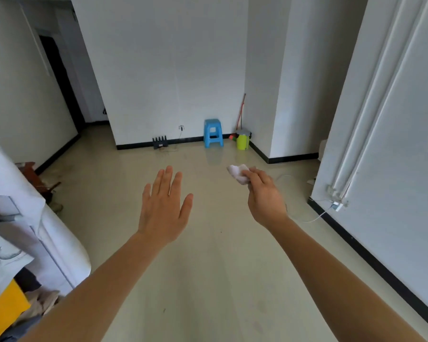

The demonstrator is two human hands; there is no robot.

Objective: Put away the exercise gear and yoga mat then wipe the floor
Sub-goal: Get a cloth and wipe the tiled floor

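My right hand (263,196) is stretched out in front of me and grips a crumpled white-pink cloth (238,174) that sticks out past the fingers to the left. My left hand (164,206) is held out beside it with straight, spread fingers and holds nothing. Both hands hover above the pale beige floor (203,267). No yoga mat or exercise gear shows in this view.
A blue plastic stool (213,133) stands by the far wall, with a green bucket (242,140) and a broom (240,112) in the corner. A black router (160,142) sits at the skirting. A white cable (314,215) trails on the right. A white-draped piece of furniture (22,230) is at the left.
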